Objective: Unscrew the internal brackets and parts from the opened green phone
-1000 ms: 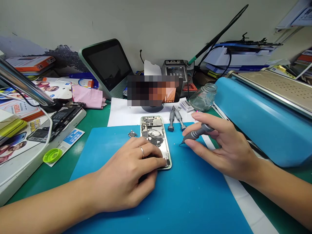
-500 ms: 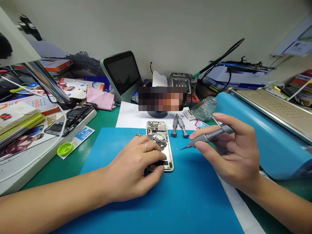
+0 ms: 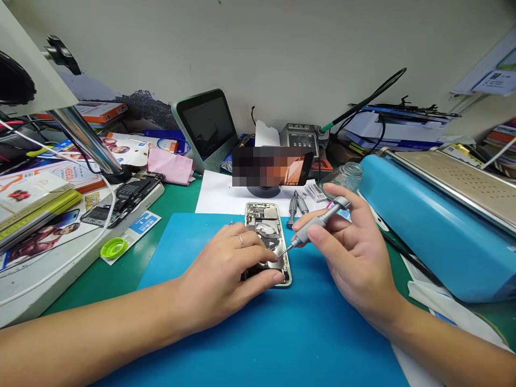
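Note:
On a blue mat (image 3: pixel 242 338) lies an opened phone (image 3: pixel 266 214), its metal shield and inner parts bare. My left hand (image 3: pixel 226 269) rests over the phone's left side and lower half, fingers curled and thumb at its lower right, steadying it. My right hand (image 3: pixel 355 247) grips a grey screwdriver (image 3: pixel 312 230) between thumb and fingers, the index finger up at its cap. The slim screwdriver tip slants down to the phone beside my left index fingertip. Whether it touches a screw is too small to tell. My left hand hides much of the phone's lower part.
Two more grey screwdrivers (image 3: pixel 293 209) lie behind the phone, near a glass jar (image 3: pixel 347 174). A phone on a stand (image 3: pixel 298 169) and a tablet-like screen (image 3: pixel 207 126) stand behind. At left are a lamp post (image 3: pixel 86 140), a green lid (image 3: pixel 113 248) and another opened phone (image 3: pixel 127 199).
My right hand has moved left and brought the screwdriver, now tilted more steeply, from beside the phone onto it. My left hand stays on the phone, its thumb slightly farther right.

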`<state>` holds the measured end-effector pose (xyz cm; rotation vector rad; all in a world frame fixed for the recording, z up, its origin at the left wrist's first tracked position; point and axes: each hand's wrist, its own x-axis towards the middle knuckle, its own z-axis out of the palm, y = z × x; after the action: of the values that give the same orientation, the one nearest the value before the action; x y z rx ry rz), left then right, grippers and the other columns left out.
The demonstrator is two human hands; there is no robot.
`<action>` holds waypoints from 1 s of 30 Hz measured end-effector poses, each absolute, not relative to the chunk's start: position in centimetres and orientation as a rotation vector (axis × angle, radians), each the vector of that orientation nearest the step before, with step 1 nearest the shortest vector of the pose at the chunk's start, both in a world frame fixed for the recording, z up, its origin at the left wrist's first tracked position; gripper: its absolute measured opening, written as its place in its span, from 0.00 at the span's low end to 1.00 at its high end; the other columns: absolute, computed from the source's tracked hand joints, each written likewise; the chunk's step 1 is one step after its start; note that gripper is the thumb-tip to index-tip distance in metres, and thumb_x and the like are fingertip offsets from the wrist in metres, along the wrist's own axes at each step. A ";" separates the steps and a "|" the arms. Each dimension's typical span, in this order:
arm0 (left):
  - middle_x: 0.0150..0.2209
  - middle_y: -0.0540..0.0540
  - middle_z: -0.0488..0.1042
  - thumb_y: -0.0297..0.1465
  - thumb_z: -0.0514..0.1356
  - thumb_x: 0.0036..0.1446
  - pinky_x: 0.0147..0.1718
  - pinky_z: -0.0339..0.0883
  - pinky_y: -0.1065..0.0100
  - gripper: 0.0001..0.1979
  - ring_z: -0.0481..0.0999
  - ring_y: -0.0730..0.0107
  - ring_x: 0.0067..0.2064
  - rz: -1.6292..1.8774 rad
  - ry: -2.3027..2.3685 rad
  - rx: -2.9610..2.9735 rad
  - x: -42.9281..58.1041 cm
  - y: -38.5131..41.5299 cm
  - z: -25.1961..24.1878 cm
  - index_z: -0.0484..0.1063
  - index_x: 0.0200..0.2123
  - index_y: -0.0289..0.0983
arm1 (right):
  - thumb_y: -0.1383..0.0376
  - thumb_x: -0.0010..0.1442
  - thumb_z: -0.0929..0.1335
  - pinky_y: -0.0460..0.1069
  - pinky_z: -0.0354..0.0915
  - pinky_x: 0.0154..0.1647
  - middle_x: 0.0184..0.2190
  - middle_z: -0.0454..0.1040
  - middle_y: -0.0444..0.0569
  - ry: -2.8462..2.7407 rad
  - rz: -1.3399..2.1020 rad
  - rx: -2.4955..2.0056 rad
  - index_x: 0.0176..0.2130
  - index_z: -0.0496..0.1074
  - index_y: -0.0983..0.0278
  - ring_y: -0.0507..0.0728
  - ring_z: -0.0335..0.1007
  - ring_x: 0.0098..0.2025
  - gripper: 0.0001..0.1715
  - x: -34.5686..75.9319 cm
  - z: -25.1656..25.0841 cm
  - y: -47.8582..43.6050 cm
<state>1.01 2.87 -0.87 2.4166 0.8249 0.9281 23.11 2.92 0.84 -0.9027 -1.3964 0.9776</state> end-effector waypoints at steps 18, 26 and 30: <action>0.33 0.47 0.80 0.27 0.60 0.70 0.38 0.62 0.62 0.09 0.71 0.66 0.36 0.921 0.805 2.376 1.1 2.8 -0.7 0.80 0.38 0.35 | 0.69 0.67 0.73 0.50 0.79 0.40 0.37 0.84 0.41 -1.477 0.757 -0.811 0.61 0.67 0.49 0.55 0.82 0.41 0.28 23.2 0.3 2.2; 0.31 0.48 0.79 0.26 0.60 0.69 0.36 0.61 0.63 0.08 0.70 0.67 0.34 0.930 0.809 2.372 1.1 2.8 -0.6 0.80 0.38 0.34 | 0.73 0.65 0.72 0.49 0.80 0.40 0.37 0.84 0.40 -1.524 0.760 -0.781 0.60 0.67 0.49 0.54 0.83 0.41 0.30 23.0 0.4 2.2; 0.31 0.48 0.79 0.26 0.60 0.70 0.37 0.61 0.63 0.09 0.71 0.67 0.34 0.933 0.805 2.377 1.1 2.8 -0.7 0.80 0.38 0.35 | 0.72 0.66 0.73 0.53 0.81 0.41 0.38 0.84 0.42 -1.541 0.785 -0.803 0.61 0.66 0.48 0.57 0.83 0.41 0.30 23.0 0.5 2.0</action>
<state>1.07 2.78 -0.66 2.3770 0.8049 0.9329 23.00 1.98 0.47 -0.8030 -1.5414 0.7846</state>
